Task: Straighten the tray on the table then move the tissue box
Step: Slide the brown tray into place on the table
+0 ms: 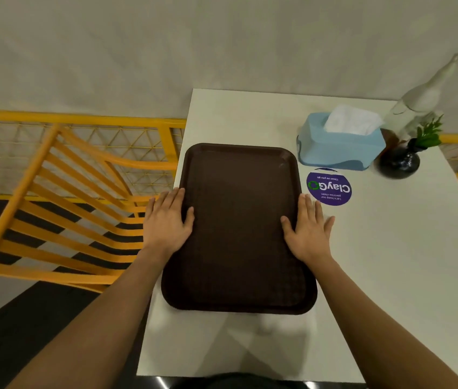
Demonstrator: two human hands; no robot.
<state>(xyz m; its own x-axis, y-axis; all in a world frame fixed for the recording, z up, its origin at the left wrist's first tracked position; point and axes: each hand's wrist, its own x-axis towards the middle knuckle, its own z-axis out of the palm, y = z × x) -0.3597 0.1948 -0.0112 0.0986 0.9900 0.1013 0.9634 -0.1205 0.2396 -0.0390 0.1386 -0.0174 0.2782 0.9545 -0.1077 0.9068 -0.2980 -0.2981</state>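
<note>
Covering tray [239, 226] rims, left hand [166, 220], right hand [307, 231]

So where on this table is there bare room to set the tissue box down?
The widest bare stretch of table lies right of the tray and right hand, nearer than the sticker, out to the right edge. A smaller patch sits beyond the tray, left of the tissue box. Crowded: the far right corner, with tissue box, vase and bottle.

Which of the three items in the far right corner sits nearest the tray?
The blue tissue box, just off the tray's far right corner; the dark vase and white figurine stand beyond it.
</note>
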